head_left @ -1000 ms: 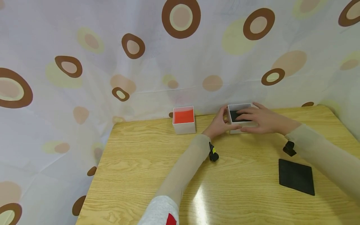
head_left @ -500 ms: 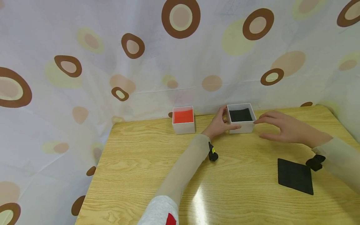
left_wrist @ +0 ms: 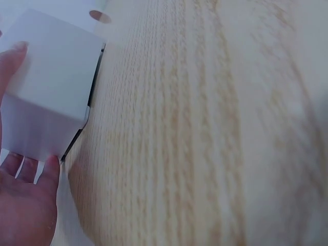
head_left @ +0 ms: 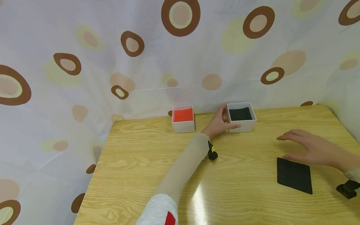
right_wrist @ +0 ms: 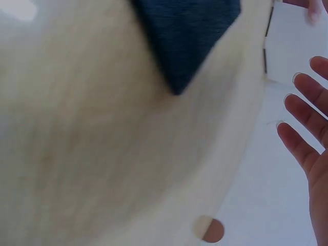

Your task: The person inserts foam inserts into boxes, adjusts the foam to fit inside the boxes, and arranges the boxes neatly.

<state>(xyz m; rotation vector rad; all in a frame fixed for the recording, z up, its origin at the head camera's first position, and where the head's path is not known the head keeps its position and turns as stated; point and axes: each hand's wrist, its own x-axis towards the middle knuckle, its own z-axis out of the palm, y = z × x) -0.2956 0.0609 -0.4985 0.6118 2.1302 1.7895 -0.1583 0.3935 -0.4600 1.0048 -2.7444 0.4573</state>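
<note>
At the back of the table, my left hand (head_left: pixel 220 123) grips the left side of a white open-topped box (head_left: pixel 242 126), thumb across its front and fingers on its far left side. Dark cloth (head_left: pixel 240 114) lies inside this box. The left wrist view shows the box's plain white wall (left_wrist: pixel 59 61) between thumb and fingers. My right hand (head_left: pixel 310 147) hovers with fingers apart, holding nothing, over the far edge of a flat black square (head_left: pixel 294 175) that looks like fabric. In the right wrist view the fingers (right_wrist: pixel 306 115) are spread, with the dark square's corner (right_wrist: pixel 189 41) nearby.
A second white box (head_left: pixel 183 127) with orange-red material (head_left: pixel 183 115) inside stands to the left of the first. The wooden table (head_left: pixel 135 162) meets a patterned curtain (head_left: pixel 152 72) behind both boxes. A bright reflection lies on the tabletop near the front.
My right hand has come out of the right-hand box and moved right and nearer, to the black square. My left hand has stayed on that box. The dark cloth inside is now uncovered.
</note>
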